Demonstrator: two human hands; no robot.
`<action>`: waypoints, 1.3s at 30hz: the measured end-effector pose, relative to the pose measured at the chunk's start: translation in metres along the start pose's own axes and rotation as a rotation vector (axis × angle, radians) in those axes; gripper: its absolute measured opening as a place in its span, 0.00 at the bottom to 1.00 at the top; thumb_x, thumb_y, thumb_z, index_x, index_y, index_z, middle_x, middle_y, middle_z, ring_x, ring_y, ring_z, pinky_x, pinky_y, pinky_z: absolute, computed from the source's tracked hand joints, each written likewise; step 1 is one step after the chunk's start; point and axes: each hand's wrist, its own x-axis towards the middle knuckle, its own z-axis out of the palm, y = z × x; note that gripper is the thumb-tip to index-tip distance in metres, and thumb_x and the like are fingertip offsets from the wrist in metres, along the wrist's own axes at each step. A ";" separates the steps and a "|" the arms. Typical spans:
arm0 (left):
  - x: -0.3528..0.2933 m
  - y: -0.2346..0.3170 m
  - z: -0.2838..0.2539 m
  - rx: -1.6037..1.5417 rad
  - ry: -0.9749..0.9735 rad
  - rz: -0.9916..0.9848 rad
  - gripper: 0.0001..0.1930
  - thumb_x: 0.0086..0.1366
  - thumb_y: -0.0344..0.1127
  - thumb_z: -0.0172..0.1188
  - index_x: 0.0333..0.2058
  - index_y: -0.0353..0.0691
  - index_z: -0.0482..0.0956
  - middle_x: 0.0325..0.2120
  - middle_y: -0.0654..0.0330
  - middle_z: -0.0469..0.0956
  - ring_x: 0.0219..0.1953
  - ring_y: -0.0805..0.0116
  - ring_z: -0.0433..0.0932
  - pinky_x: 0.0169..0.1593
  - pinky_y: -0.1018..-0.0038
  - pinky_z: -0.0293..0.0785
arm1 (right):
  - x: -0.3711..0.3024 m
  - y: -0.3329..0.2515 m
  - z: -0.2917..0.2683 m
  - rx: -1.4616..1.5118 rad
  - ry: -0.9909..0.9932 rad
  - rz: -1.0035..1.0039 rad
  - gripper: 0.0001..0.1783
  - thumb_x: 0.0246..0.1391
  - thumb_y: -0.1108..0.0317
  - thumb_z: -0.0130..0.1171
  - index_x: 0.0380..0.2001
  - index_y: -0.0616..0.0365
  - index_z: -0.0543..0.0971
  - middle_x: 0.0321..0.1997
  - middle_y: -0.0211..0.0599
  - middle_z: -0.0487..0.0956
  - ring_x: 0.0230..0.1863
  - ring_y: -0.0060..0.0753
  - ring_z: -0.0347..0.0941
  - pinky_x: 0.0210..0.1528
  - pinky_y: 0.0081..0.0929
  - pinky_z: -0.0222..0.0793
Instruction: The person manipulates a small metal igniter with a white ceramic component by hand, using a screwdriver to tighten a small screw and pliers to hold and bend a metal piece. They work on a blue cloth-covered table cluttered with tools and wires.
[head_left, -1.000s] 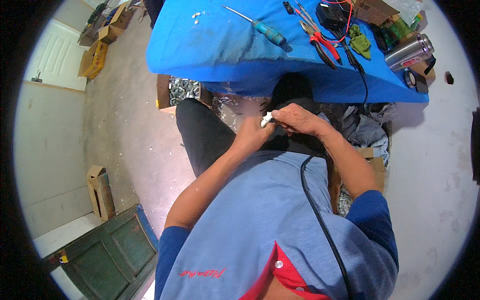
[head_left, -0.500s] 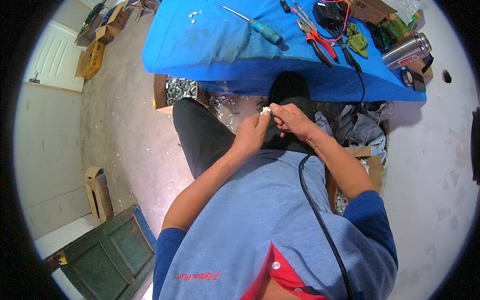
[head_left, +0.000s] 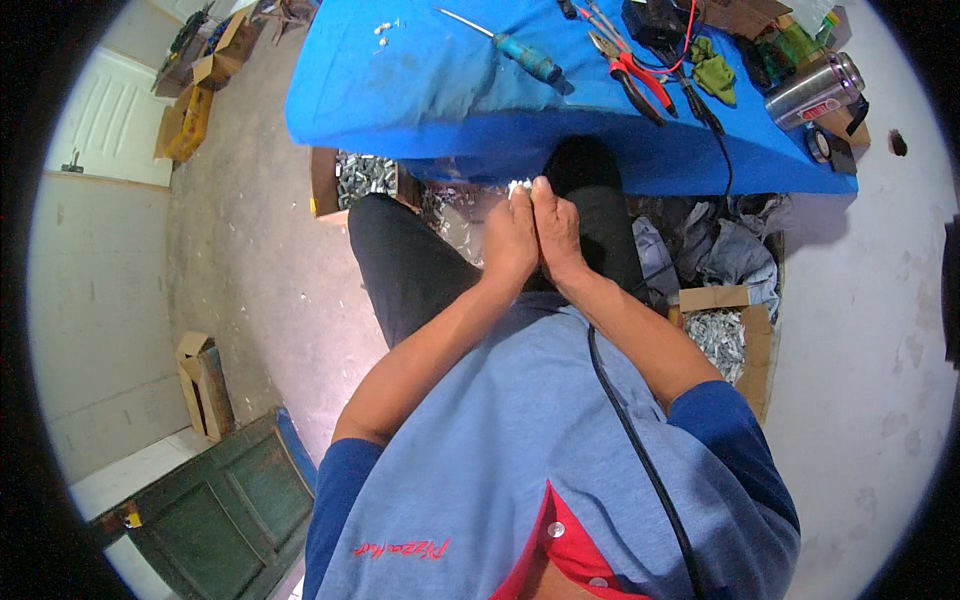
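Above my lap, just short of the blue-covered table (head_left: 430, 110), my two hands meet side by side. A small white piece (head_left: 519, 186), too small to name, shows at the tips of my thumbs. My left hand (head_left: 509, 238) is closed on it from the left. My right hand (head_left: 558, 228) is closed too, its thumb lying against the same piece; the curled fingers of both hands are mostly hidden underneath.
On the table lie a screwdriver (head_left: 528, 58), red-handled pliers (head_left: 640, 85), a green cloth (head_left: 712, 72) and a steel flask (head_left: 815, 92). Boxes of small grey metal parts (head_left: 366, 178) and silvery pieces (head_left: 716, 343) flank my legs. A black cable (head_left: 640, 440) runs down my shirt.
My hands have moved slightly farther from me. The right hand has turned from lying sideways to pointing forward alongside the left. The right-hand box of pieces shows more fully.
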 end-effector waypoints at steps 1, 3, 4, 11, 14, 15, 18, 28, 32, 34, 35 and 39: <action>0.001 -0.004 0.000 -0.015 0.022 -0.012 0.28 0.73 0.50 0.41 0.25 0.32 0.76 0.16 0.60 0.72 0.20 0.68 0.72 0.25 0.68 0.65 | 0.002 0.003 0.001 -0.039 -0.003 -0.023 0.32 0.64 0.47 0.42 0.25 0.67 0.79 0.23 0.54 0.79 0.28 0.44 0.77 0.33 0.42 0.67; 0.000 -0.014 0.001 -0.185 -0.051 -0.152 0.26 0.73 0.51 0.41 0.24 0.38 0.74 0.14 0.64 0.68 0.18 0.72 0.67 0.22 0.71 0.61 | 0.007 0.004 -0.008 -0.049 -0.100 -0.007 0.32 0.65 0.46 0.42 0.25 0.64 0.80 0.24 0.48 0.80 0.27 0.41 0.76 0.32 0.39 0.67; -0.001 -0.008 0.000 -0.272 -0.091 -0.220 0.26 0.73 0.52 0.41 0.23 0.40 0.74 0.13 0.66 0.66 0.17 0.75 0.65 0.20 0.73 0.59 | 0.009 0.002 -0.016 0.193 -0.239 0.164 0.29 0.64 0.44 0.42 0.32 0.58 0.81 0.26 0.37 0.81 0.26 0.36 0.75 0.31 0.35 0.69; -0.035 0.022 -0.032 -0.800 -0.449 -0.657 0.24 0.71 0.62 0.41 0.24 0.50 0.62 0.14 0.73 0.54 0.15 0.79 0.52 0.19 0.81 0.48 | 0.000 0.019 -0.060 0.790 -0.969 0.718 0.30 0.61 0.36 0.44 0.38 0.53 0.77 0.15 0.15 0.61 0.14 0.14 0.52 0.22 0.23 0.56; -0.030 0.008 -0.037 -0.836 -0.557 -0.670 0.25 0.71 0.62 0.41 0.22 0.51 0.60 0.13 0.73 0.53 0.15 0.79 0.50 0.19 0.80 0.47 | -0.009 0.008 -0.054 0.668 -0.729 0.608 0.30 0.62 0.36 0.42 0.30 0.52 0.76 0.12 0.15 0.57 0.13 0.15 0.50 0.22 0.24 0.57; -0.029 0.010 -0.036 -0.878 -0.527 -0.707 0.25 0.71 0.62 0.42 0.22 0.51 0.60 0.13 0.73 0.53 0.14 0.79 0.50 0.19 0.80 0.46 | -0.007 0.007 -0.055 0.666 -0.614 0.540 0.30 0.63 0.36 0.42 0.27 0.51 0.74 0.12 0.16 0.57 0.13 0.16 0.50 0.23 0.25 0.59; -0.024 0.016 -0.035 -0.929 -0.446 -0.789 0.26 0.70 0.62 0.42 0.20 0.51 0.59 0.13 0.73 0.52 0.14 0.78 0.49 0.19 0.79 0.45 | 0.009 0.002 -0.065 0.686 -0.246 0.298 0.30 0.65 0.38 0.41 0.15 0.47 0.63 0.12 0.19 0.56 0.12 0.20 0.51 0.27 0.29 0.65; -0.036 0.035 -0.008 -0.719 -0.570 -0.769 0.26 0.67 0.68 0.43 0.23 0.52 0.62 0.14 0.74 0.55 0.15 0.81 0.53 0.18 0.83 0.44 | -0.020 -0.008 -0.074 0.793 -0.521 0.272 0.32 0.68 0.41 0.33 0.32 0.57 0.75 0.50 0.51 0.78 0.46 0.37 0.74 0.49 0.31 0.70; -0.031 0.003 -0.004 -0.699 -0.813 -0.800 0.23 0.67 0.69 0.41 0.33 0.56 0.65 0.20 0.73 0.62 0.16 0.81 0.53 0.18 0.84 0.46 | -0.036 -0.015 -0.064 0.608 -0.267 0.262 0.29 0.68 0.45 0.39 0.39 0.59 0.79 0.38 0.36 0.82 0.23 0.18 0.70 0.26 0.19 0.69; -0.028 0.007 0.001 -0.602 -0.819 -0.816 0.24 0.67 0.70 0.40 0.35 0.56 0.65 0.22 0.72 0.63 0.16 0.81 0.53 0.19 0.83 0.46 | -0.037 -0.016 -0.073 0.431 -0.206 0.267 0.27 0.68 0.46 0.40 0.35 0.58 0.79 0.33 0.34 0.81 0.18 0.18 0.67 0.23 0.21 0.67; -0.029 0.011 0.005 -0.551 -0.825 -0.821 0.24 0.66 0.71 0.40 0.35 0.56 0.64 0.23 0.72 0.63 0.16 0.81 0.53 0.19 0.83 0.47 | -0.037 -0.016 -0.073 0.435 -0.121 0.221 0.27 0.67 0.46 0.41 0.31 0.58 0.77 0.30 0.33 0.79 0.18 0.19 0.68 0.23 0.21 0.66; -0.029 0.007 -0.002 -0.534 -0.677 -0.753 0.33 0.62 0.77 0.39 0.25 0.50 0.64 0.16 0.73 0.56 0.15 0.80 0.49 0.18 0.81 0.45 | -0.027 -0.027 -0.096 0.450 0.241 0.005 0.28 0.67 0.45 0.42 0.27 0.59 0.76 0.24 0.33 0.77 0.24 0.26 0.71 0.31 0.28 0.69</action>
